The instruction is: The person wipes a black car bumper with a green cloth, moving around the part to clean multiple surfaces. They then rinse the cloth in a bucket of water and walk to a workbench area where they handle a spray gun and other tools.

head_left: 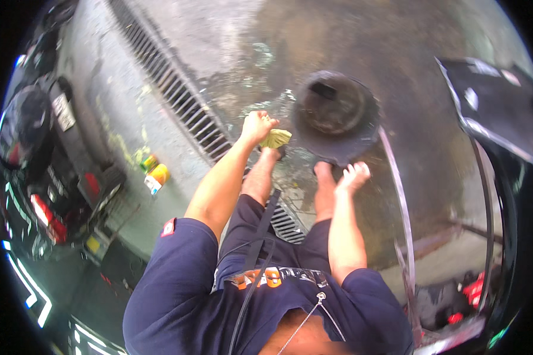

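A crumpled yellow-green cloth point(276, 139) hangs from my left hand point(259, 126), which is closed on it beside the basin. The round black basin point(364, 139) stands on the wet floor in front of my feet. Inside it are murky water and a dark block-like object point(324, 90). My right hand point(354, 176) is at the near rim of the basin with its fingers curled. Whether those fingers grip the rim or hold anything is hidden.
A metal drain grate point(172, 83) crosses the floor at left. Beyond it lie a yellow-orange container point(157, 177) and a dark vehicle point(47, 171). On the right stand a metal frame point(400, 201) and a black panel point(497, 106).
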A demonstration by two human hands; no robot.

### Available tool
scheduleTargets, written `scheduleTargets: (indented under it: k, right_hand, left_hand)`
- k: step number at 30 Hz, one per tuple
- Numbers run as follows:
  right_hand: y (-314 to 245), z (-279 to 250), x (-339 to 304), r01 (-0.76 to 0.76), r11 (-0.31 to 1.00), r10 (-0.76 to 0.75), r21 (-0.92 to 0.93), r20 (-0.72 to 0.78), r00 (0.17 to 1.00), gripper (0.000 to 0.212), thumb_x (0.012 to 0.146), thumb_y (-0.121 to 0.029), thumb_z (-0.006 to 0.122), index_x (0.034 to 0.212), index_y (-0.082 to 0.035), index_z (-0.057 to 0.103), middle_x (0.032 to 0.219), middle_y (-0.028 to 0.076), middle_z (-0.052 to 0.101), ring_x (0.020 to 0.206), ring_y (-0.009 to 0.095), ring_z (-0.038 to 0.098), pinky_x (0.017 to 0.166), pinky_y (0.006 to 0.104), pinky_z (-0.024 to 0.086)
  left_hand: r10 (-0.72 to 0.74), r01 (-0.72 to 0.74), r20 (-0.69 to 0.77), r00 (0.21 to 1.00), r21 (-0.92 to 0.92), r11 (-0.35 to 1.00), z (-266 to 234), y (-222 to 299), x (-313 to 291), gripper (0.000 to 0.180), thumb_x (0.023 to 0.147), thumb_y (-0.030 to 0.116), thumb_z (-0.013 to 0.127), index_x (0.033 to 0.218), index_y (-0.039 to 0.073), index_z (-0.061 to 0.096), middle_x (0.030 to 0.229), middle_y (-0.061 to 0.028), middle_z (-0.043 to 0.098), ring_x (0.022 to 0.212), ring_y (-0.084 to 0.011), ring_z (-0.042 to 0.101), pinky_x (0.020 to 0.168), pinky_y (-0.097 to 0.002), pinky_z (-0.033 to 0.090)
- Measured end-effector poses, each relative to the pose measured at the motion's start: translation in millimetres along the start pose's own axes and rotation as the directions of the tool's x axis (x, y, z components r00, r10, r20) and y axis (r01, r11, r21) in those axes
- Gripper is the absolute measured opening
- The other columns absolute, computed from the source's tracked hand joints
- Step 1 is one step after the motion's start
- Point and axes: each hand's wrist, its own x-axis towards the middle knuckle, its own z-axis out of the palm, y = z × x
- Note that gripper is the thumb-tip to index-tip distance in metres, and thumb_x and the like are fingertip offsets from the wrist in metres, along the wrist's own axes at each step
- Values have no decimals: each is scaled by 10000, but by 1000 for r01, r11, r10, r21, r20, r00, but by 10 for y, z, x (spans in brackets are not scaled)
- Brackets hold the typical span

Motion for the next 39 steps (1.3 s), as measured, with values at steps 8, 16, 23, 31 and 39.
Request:
scheduleTargets:
  k: [8,16,23,31,39]
  right_hand:
    - [716,520,-10,-538,684,563,492,113,819,1083,911,-909,275,1684,-163,141,1734,145,243,1570,366,303,1261,553,261]
    - [684,428,-367,-414,836,470,-359,81,879,749,975,-537,489,1564,-85,390,1494,222,526,1235,401,612,1096,520,455]
    - [-120,391,-792,203,668,36,-716,303,952,839,1068,-681,307,1289,54,646,999,184,751,993,311,692,969,425,491]
    - [-802,1255,-1917,412,627,-23,-661,513,858,414,973,-501,685,918,-92,650,705,-9,511,565,113,467,536,334,431]
    - [-665,1892,-3931,662,295,63,-689,706,706,585,948,-535,645,1091,30,697,1092,282,724,1033,399,706,913,473,523]
  left_hand:
    - [-252,277,-148,956,185,943,-1081,-1948,-1030,387,792,342,788,1003,19,760,976,-249,756,975,-408,743,902,-479,575]
    - [-600,604,-118,791,-11,797,-1413,-2685,-2491,559,798,347,782,1223,-12,725,1180,-246,745,1172,-392,694,1024,-453,545]
    - [-705,648,-119,699,-312,695,-1365,-3470,-3413,577,761,349,823,1177,-41,732,1152,-234,756,1132,-359,719,997,-435,558]
    - [-776,727,112,620,-455,515,-507,-4232,-4274,698,625,293,924,1197,-48,712,1183,-258,737,1144,-372,714,981,-449,568]
    - [-644,664,480,596,-745,60,-236,-4055,-4885,351,807,15,693,1128,36,553,910,-191,676,786,-399,716,563,-694,616]
